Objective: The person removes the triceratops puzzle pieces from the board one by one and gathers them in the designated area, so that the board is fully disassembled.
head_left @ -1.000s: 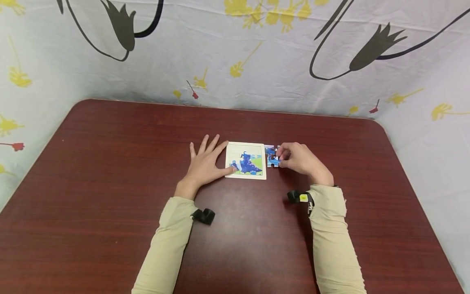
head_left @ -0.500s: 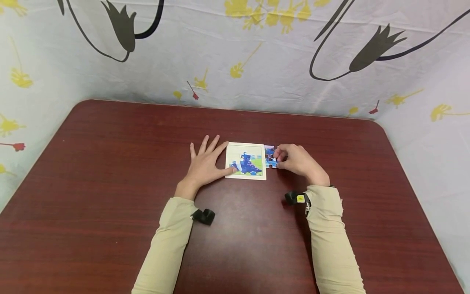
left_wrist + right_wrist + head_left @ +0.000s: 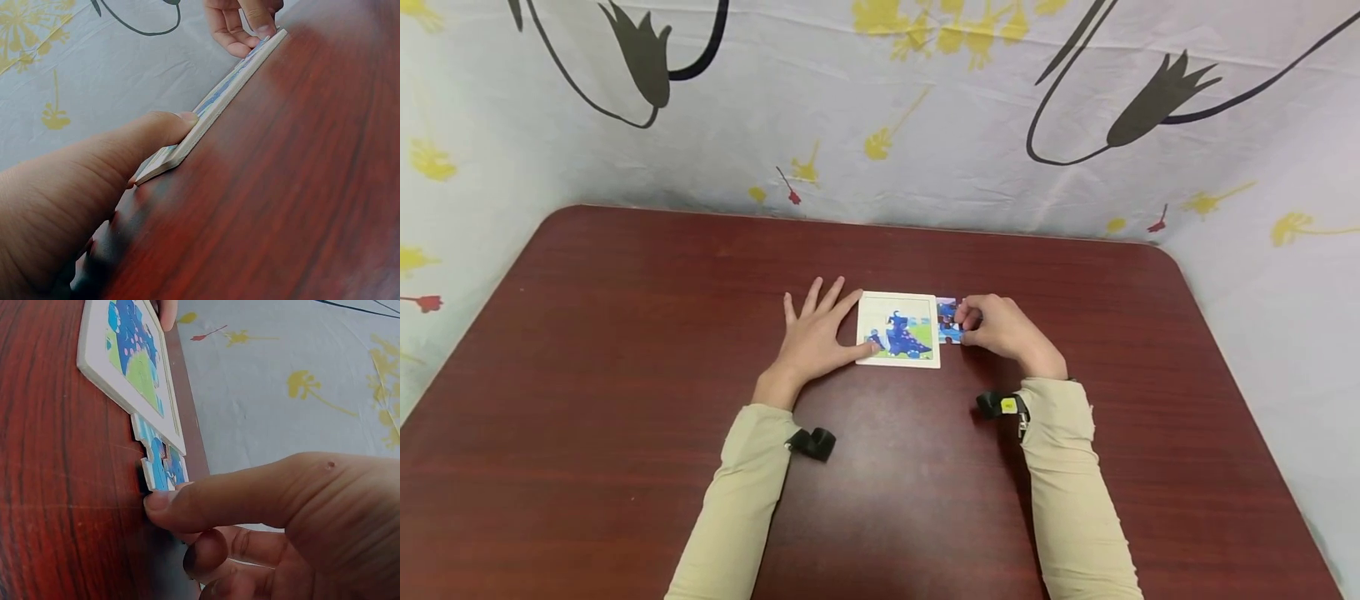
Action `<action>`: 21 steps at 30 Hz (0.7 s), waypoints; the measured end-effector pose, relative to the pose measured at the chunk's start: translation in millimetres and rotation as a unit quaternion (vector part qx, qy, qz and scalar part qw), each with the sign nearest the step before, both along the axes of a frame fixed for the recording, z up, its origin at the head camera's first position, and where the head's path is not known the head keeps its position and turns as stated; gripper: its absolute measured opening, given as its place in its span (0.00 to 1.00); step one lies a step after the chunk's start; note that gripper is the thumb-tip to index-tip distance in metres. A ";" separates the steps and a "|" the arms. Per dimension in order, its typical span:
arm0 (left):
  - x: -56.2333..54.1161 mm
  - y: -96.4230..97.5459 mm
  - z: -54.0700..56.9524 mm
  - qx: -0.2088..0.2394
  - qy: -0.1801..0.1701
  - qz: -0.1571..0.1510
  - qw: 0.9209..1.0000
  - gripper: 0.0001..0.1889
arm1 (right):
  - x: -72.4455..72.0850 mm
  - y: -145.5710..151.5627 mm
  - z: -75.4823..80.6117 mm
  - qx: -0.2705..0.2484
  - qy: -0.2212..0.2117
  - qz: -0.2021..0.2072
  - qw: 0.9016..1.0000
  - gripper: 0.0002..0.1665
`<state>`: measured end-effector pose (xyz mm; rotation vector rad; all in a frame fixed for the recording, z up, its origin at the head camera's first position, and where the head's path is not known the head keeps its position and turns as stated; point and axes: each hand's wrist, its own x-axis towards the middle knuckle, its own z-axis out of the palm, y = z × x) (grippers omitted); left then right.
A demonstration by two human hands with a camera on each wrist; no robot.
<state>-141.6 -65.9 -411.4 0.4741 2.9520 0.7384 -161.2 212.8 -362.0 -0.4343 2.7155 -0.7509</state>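
A cream puzzle tray (image 3: 898, 363) lies on the table, with blue dinosaur puzzle pieces (image 3: 907, 337) set in its lower part. My left hand (image 3: 812, 340) is spread flat at its left side, the thumb (image 3: 181, 120) resting on the tray edge and fingertips near the upper left corner. Several loose blue puzzle pieces (image 3: 949, 332) lie joined against the right edge of the tray. My right hand (image 3: 1003, 329) holds their right side between thumb and curled fingers; in the right wrist view the thumb (image 3: 165, 509) touches a piece's edge, and the hand hides part of them.
The dark red wooden table (image 3: 625, 375) has rounded far corners. A pale patterned cloth (image 3: 850, 108) hangs behind it and along both sides. Black straps are on both wrists, over beige sleeves (image 3: 1060, 450).
My right hand has moved slightly left towards the tray, bringing the loose puzzle pieces close against its right edge. My left hand keeps its place on the tray.
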 end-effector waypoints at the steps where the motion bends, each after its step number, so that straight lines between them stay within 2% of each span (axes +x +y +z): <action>1: 0.1 0.2 -0.3 0.001 0.000 -0.001 1.000 0.46 | 0.3 0.2 -0.2 0.001 0.001 -0.001 1.000 0.08; 13: -0.6 0.7 -0.2 0.002 0.000 0.001 1.000 0.47 | 0.0 2.8 3.3 0.002 0.002 0.004 1.000 0.09; 21: -2.1 -1.0 -2.4 -0.005 -0.004 0.000 1.000 0.47 | 1.7 -3.3 9.1 -0.008 0.044 0.010 0.999 0.07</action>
